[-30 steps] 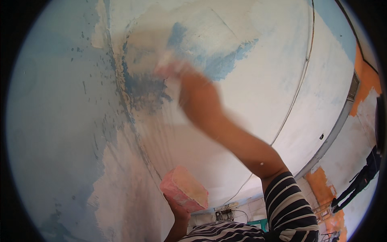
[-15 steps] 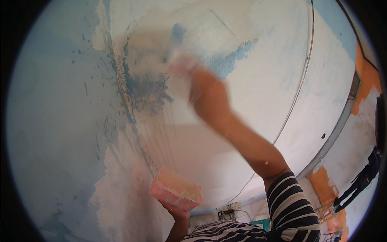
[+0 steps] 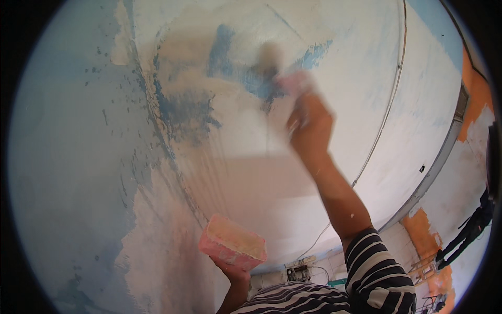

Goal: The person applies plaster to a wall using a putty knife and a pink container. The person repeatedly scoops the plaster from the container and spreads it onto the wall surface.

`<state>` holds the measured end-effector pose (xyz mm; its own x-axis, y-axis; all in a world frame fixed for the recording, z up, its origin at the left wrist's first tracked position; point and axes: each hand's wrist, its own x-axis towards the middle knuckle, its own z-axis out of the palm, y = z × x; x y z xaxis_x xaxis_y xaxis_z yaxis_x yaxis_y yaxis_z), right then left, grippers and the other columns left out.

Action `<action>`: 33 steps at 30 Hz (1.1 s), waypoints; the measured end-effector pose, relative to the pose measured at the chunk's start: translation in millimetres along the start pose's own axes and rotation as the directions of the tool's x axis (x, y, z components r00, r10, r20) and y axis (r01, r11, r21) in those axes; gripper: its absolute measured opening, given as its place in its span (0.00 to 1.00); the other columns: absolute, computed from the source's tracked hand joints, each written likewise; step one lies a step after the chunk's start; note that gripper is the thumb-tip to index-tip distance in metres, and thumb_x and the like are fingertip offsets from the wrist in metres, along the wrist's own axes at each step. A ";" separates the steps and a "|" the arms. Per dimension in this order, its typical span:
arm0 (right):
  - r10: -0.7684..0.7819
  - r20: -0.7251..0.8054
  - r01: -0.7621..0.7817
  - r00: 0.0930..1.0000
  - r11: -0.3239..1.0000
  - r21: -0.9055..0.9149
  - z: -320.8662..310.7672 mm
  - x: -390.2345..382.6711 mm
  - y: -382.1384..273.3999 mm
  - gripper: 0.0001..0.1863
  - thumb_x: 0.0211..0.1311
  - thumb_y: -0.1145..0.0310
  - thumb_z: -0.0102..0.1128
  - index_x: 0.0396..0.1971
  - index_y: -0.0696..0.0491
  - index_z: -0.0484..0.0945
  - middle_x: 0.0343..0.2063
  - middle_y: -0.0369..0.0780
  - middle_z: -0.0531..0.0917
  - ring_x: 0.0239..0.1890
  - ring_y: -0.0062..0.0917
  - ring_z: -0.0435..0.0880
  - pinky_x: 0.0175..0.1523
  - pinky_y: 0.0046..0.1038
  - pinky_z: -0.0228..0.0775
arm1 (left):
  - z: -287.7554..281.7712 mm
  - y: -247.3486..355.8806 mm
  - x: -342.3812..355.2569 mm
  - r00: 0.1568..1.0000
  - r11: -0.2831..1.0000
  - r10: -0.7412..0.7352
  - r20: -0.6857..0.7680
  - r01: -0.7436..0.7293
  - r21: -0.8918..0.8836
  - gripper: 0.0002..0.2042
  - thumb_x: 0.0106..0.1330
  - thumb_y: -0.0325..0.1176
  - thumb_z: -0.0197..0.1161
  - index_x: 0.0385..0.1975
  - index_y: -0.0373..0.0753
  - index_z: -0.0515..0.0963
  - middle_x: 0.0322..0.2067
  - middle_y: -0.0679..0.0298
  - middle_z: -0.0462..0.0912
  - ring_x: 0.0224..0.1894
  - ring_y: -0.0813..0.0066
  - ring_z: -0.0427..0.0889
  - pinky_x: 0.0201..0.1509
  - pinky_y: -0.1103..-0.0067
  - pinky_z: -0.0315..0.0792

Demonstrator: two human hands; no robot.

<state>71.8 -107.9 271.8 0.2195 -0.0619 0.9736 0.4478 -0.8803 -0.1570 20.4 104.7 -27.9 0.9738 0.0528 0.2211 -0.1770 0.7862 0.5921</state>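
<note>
My right hand (image 3: 309, 123) is raised against a wall (image 3: 251, 172) and grips a blurred putty blade (image 3: 285, 86) pressed on the wet pale coat, beside patches of blue paint (image 3: 219, 52). My left hand (image 3: 232, 271) sits low in the view and holds up a pink tub (image 3: 232, 245) filled with pale putty. Both sleeves are black and white striped.
Old blue paint (image 3: 63, 157) covers the wall's left side with dark specks. A thin cable (image 3: 389, 104) runs down the wall at the right. Orange patches (image 3: 473, 94) show at the far right, and a socket with wires (image 3: 299, 271) sits low near the tub.
My right hand has swept to the right along the wall with the blade. My left hand has lowered the tub a little and turned it flatter.
</note>
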 end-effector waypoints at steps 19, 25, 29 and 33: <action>-0.074 -0.159 0.012 0.985 0.932 -0.363 -14.7 8.6 26.2 0.21 0.50 0.88 0.51 0.45 0.57 0.80 0.27 0.48 0.81 0.27 0.35 0.82 0.30 0.34 0.73 | -4.6 -9.8 -2.1 0.998 0.999 -0.049 -0.031 0.048 -0.011 0.36 0.72 0.67 0.39 0.68 0.45 0.57 0.63 0.61 0.67 0.65 0.61 0.70 0.67 0.61 0.68; -0.335 0.376 0.400 0.864 0.910 -0.108 47.3 -120.8 1.0 0.27 0.50 0.81 0.54 0.55 0.51 0.79 0.66 0.44 0.71 0.61 0.37 0.76 0.50 0.37 0.81 | 5.3 1.1 3.8 0.975 0.963 -0.164 0.151 0.191 -0.188 0.35 0.72 0.66 0.39 0.68 0.45 0.57 0.63 0.61 0.66 0.64 0.61 0.70 0.65 0.61 0.70; -0.013 0.206 0.023 0.979 0.999 -0.043 6.1 -46.4 -8.2 0.30 0.50 0.83 0.58 0.57 0.52 0.76 0.56 0.43 0.80 0.45 0.36 0.83 0.49 0.38 0.76 | -8.4 -0.9 8.2 0.999 0.991 -0.037 -0.010 0.035 -0.128 0.36 0.72 0.67 0.40 0.68 0.44 0.57 0.62 0.61 0.68 0.62 0.60 0.73 0.62 0.60 0.73; 0.125 -0.077 -0.134 0.989 0.983 -0.125 -16.8 20.2 10.1 0.31 0.49 0.82 0.61 0.58 0.53 0.75 0.53 0.44 0.82 0.38 0.38 0.84 0.45 0.38 0.77 | 24.4 15.6 2.1 0.998 0.993 -0.059 -0.033 0.055 -0.107 0.35 0.72 0.65 0.41 0.68 0.45 0.57 0.61 0.62 0.69 0.60 0.60 0.75 0.59 0.60 0.75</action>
<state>66.2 -126.0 292.7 0.2070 -0.2076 0.9561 0.3025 -0.9158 -0.2644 16.2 102.0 0.7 0.9867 0.0268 0.1601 -0.1069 0.8494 0.5168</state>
